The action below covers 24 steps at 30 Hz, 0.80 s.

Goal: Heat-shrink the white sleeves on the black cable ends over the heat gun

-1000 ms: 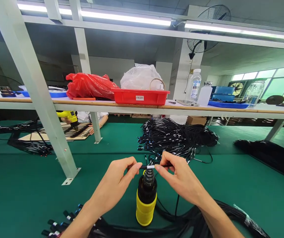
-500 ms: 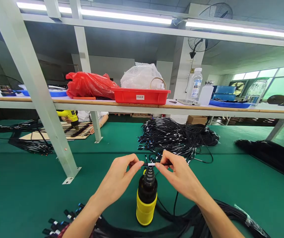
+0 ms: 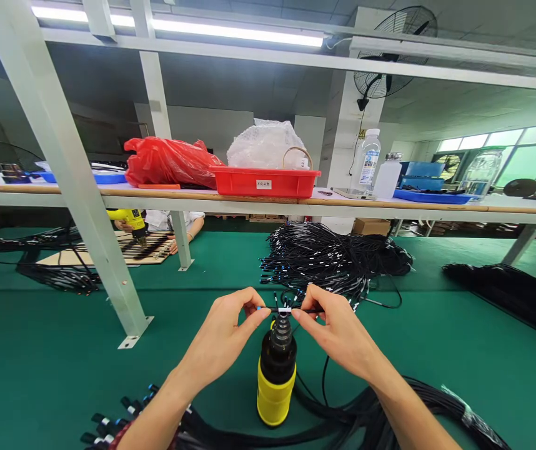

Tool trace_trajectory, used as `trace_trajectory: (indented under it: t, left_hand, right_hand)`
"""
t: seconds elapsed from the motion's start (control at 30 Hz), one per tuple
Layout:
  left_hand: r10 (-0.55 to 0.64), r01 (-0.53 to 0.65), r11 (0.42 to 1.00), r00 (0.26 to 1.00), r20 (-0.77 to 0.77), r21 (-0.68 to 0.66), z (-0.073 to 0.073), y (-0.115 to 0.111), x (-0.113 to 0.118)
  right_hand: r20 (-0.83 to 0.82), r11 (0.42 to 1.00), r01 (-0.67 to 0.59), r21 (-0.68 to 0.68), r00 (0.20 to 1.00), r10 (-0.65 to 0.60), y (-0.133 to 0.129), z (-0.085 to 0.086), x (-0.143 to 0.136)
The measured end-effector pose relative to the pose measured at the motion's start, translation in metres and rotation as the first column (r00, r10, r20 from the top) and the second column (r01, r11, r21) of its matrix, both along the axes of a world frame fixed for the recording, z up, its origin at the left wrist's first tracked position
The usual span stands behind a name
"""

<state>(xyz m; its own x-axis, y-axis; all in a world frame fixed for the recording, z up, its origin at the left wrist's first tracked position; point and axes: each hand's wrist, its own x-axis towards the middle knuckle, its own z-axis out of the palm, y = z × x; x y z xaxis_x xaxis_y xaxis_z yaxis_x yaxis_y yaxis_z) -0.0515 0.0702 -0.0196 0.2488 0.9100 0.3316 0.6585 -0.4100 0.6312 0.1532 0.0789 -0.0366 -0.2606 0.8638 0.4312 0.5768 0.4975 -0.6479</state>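
Black cable [image 3: 274, 310] runs level between left hand [image 3: 223, 331] and right hand [image 3: 338, 330], both angled inward and pinching it.

l hand [image 3: 223, 331] & r hand [image 3: 340, 331] pinch blk cable [image 3: 275, 310], wht sleeve [image 3: 285, 310] btwn, at yel heat gun [image 3: 276, 390] tip; cable pile [image 3: 324, 253] behind.

Left hand [image 3: 221, 334] and right hand [image 3: 338, 331] bare, forearms [image 3: 392, 400] bare too; dark red sleeve [image 3: 124, 434] edge visible on the left, bottom of view, pattern too small to read
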Motion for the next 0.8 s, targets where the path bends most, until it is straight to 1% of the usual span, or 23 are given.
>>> trace_trajectory:
  t: [0.13,0.23,0.47,0.63,0.8]
  left_hand:
    - [0.008,-0.008,1.0,1.0,0.014,-0.002,0.0,-0.0004,-0.0004]
    - [-0.005,0.006,1.0,1.0,0.026,-0.007,-0.0004,-0.0006,-0.0005]
    - [0.009,-0.009,1.0,0.998,-0.062,0.011,-0.0036,0.0007,-0.0003]
    - [0.001,-0.002,1.0,0.999,-0.047,-0.016,-0.0036,0.0009,-0.0004]
    - [0.011,-0.011,1.0,1.0,0.007,-0.003,-0.0019,-0.0005,-0.0001]
  right_hand:
    - [-0.014,0.999,-0.033,-0.021,0.999,0.033,-0.0012,0.0003,0.0031]
    - [-0.033,0.999,-0.052,-0.003,0.998,0.052,-0.002,0.0013,0.0051]
    - [-0.065,0.998,-0.057,0.0,0.996,0.057,-0.0044,0.0054,0.0035]
    - [-0.078,0.998,-0.054,-0.017,0.996,0.053,-0.0022,0.0052,0.0039]
    - [-0.097,0.998,-0.045,-0.039,0.994,0.041,0.0007,0.0027,0.0043]
